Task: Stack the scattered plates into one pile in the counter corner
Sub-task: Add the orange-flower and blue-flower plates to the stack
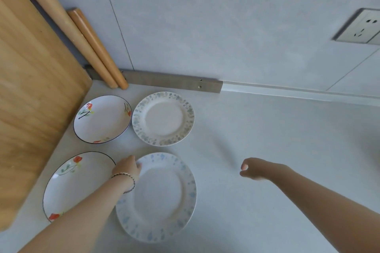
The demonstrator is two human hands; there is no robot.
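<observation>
No pile exists yet: four plates lie separately on the pale grey worktop (267,139). The left hand (128,168) rests on the far rim of the near blue-speckled white plate (158,197), fingers hidden, grip unclear. The right hand (254,168) hovers loosely curled, empty. Next, lift it cornerward past the upright wooden board (30,98); open room lies right.

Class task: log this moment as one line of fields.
stage: plates unstacked | left hand: on blue speckled plate rim | right hand: empty, above counter
</observation>
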